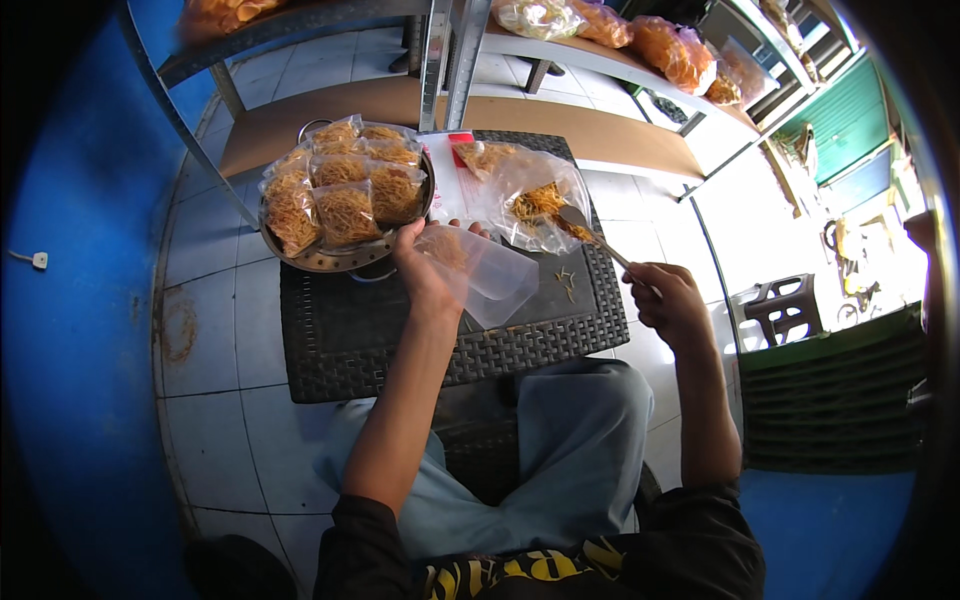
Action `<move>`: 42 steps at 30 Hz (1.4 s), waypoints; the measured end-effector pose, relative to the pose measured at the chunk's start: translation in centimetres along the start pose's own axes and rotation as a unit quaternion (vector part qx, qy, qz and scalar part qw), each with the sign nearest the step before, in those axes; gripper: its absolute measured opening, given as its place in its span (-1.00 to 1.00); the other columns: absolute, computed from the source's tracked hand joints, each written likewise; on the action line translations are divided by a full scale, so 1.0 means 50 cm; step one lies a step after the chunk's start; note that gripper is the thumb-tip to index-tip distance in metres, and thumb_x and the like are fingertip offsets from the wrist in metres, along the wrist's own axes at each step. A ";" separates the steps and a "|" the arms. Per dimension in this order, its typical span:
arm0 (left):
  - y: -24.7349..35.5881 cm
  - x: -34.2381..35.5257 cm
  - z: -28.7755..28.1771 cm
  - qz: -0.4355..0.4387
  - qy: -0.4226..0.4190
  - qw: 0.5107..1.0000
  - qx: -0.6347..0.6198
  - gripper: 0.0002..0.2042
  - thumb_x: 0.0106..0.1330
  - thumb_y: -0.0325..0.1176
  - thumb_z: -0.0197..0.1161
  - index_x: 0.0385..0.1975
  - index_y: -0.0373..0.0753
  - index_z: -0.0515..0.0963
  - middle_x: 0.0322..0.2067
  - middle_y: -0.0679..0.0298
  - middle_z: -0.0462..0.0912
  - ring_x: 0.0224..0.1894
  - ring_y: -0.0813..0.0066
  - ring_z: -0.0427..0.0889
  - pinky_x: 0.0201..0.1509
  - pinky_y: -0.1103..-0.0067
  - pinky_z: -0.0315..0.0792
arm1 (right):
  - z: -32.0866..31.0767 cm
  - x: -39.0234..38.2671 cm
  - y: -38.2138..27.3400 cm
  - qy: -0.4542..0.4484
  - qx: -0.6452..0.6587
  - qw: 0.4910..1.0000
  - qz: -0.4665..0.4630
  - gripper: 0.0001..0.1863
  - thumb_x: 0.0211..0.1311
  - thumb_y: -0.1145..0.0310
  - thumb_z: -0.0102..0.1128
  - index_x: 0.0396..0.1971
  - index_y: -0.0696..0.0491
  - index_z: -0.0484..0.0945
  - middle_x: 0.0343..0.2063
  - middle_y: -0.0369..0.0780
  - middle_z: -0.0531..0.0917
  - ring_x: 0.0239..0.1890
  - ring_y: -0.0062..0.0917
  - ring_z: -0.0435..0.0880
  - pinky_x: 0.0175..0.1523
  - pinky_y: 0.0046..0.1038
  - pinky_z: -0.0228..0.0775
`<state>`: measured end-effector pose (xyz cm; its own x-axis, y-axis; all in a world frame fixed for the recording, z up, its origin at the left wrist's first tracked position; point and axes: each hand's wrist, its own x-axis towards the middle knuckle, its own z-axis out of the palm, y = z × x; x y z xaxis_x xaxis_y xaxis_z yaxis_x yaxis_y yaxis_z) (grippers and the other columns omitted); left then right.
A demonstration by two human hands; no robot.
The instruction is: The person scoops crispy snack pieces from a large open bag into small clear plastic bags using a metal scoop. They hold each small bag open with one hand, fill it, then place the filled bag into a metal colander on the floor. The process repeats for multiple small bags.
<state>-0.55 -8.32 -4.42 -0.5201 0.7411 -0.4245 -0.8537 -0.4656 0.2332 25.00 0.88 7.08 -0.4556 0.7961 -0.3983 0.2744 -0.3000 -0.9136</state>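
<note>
My left hand (pixel 428 268) is closed around a translucent plastic pouch (pixel 505 272), its open end tilted toward the lower right. A little orange-brown content shows through the pouch near my fingers. In my right hand (pixel 665 300) is the handle of a spoon (pixel 612 250). Its dark bowl is at the mouth of a larger clear plastic bag (pixel 555 172), beside thin yellow-orange snack strands (pixel 537 202) inside it. Left of my left hand, a round metal tray (pixel 345 262) carries several small clear packets (pixel 345 212) filled with similar strands.
Everything stands on a dark woven-edged table (pixel 450 365) in front of my knees. A few loose strands (pixel 566 284) lie on its top. Metal-framed shelves (pixel 590 135) with bagged snacks (pixel 672 52) rise beyond it. A blue wall (pixel 80 330) is on the left, a dark chair (pixel 785 308) at right.
</note>
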 end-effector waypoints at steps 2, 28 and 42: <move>-0.004 0.004 -0.001 0.000 -0.008 1.000 -0.003 -0.62 0.21 -0.08 0.14 -0.19 -0.25 0.29 -0.17 0.09 0.40 -0.11 -0.07 0.55 0.02 0.00 0.46 | -0.007 -0.042 -0.015 0.002 -0.019 0.999 -0.028 -0.75 0.34 0.30 0.12 -0.44 0.18 0.54 -0.72 -0.45 0.33 -0.78 -0.83 0.15 -0.70 -0.69 -0.08; -0.021 -0.015 -0.006 0.057 -0.034 0.998 -0.008 -0.56 0.27 0.03 0.03 -0.10 -0.21 0.26 -0.12 0.11 0.42 -0.10 -0.11 0.58 0.02 -0.08 0.40 | 0.028 -0.266 -0.043 -0.061 -0.015 0.994 0.085 -0.73 0.35 0.33 0.14 -0.44 0.24 0.58 -0.76 -0.45 0.31 -0.77 -0.85 0.12 -0.70 -0.69 -0.09; -0.021 -0.017 -0.008 0.062 -0.032 0.997 -0.017 -0.55 0.31 0.04 -0.02 -0.05 -0.22 0.24 -0.10 0.08 0.42 -0.06 -0.14 0.57 0.03 -0.13 0.39 | 0.039 -0.280 -0.060 -0.070 -0.071 0.990 0.097 -0.71 0.35 0.29 0.16 -0.41 0.24 0.60 -0.69 -0.41 0.39 -0.72 -0.84 0.21 -0.66 -0.71 -0.05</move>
<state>0.80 -8.64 -4.67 -0.6225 0.7063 -0.3371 -0.7824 -0.5706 0.2493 28.91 -10.36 15.23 -0.4922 0.6476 -0.5817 0.4803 -0.3553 -0.8019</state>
